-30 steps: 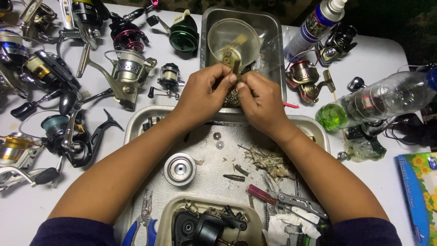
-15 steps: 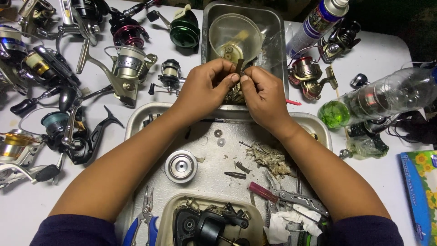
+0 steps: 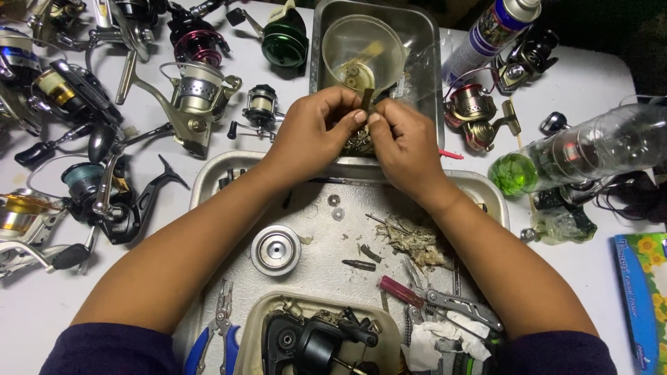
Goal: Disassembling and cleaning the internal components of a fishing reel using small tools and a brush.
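Left hand [image 3: 316, 132] and right hand [image 3: 403, 139] meet fingertip to fingertip, both pinched on a small brass part [image 3: 366, 99] over the near edge of the deep steel pan [image 3: 431, 42]. Most of the part is hidden by fingers; its shape is unclear. Spray can [image 3: 490, 31], white-blue, cut off at top edge. Blue-green carton [image 3: 643, 298] with sunflowers, cropped at right.

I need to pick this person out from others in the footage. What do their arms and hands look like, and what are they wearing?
Both forearms are bare, with dark navy sleeves pushed above the elbows. The left hand and right hand wear no gloves, and no rings or watch show.
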